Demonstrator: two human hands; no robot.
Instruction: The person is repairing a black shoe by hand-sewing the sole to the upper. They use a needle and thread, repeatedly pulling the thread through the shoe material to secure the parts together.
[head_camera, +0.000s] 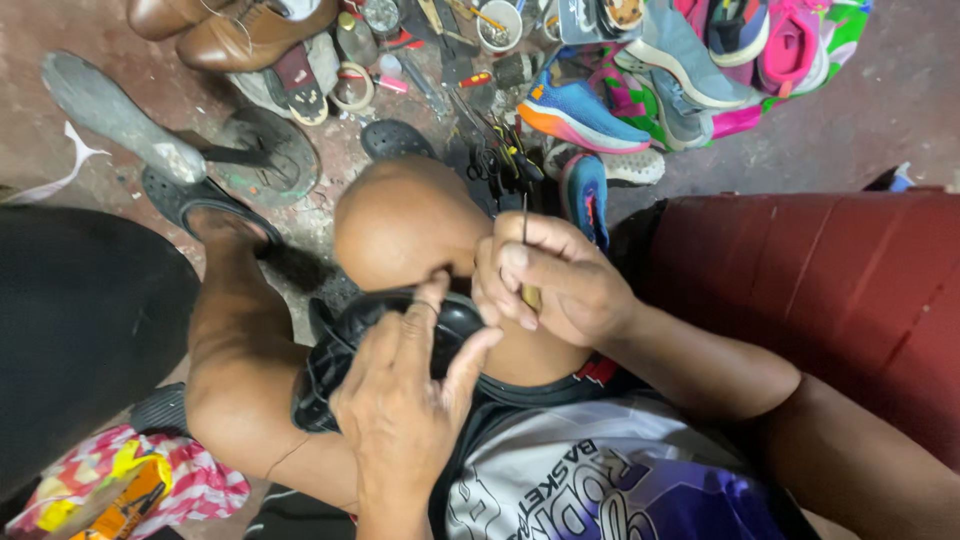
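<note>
The black shoe (385, 345) lies across my knee (405, 225), right under my fingers, its long axis running from my left thigh toward my right hand. My left hand (405, 400) is the nearer one: it lies over the shoe's top, fingers spread and pressed down on it, thumb hooked at the right end. My right hand (550, 280) sits just right of that end, touching it, fingers closed together around a thin awl (524, 215) whose dark shaft sticks up past my knuckles; its point is hidden, so I cannot tell where it meets the shoe. One shoe, one awl, two hands on them. Beyond my fingers, on the floor (880, 110), lie one pile of bright sneakers (680, 70), two brown leather shoes (235, 30) and a clutter of small tools (480, 100).
</note>
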